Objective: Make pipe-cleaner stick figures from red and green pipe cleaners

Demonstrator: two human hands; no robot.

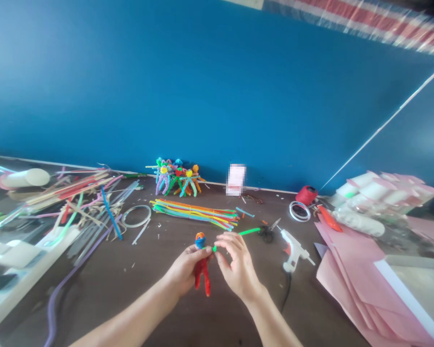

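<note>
Left hand: curled around a red pipe-cleaner figure, gripping its body.
Right hand: fingers pinching a green pipe cleaner at the figure's side.
Right of figure: white hot glue gun.
Beyond figure: loose bundle of multicoloured pipe cleaners, then small standing pipe-cleaner figures against a blue wall.

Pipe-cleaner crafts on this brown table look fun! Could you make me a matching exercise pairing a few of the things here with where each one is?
Things:
1. Red pipe-cleaner figure with an orange head
2. Bright green pipe cleaner
3. White hot glue gun
4. Pink paper sheets

Places:
A. Lying beside black-handled scissors
B. Gripped in the left hand
C. Piled at the right side of the brown table
D. Pinched in the right hand

Right pairs: 1-B, 2-D, 3-A, 4-C.
</note>
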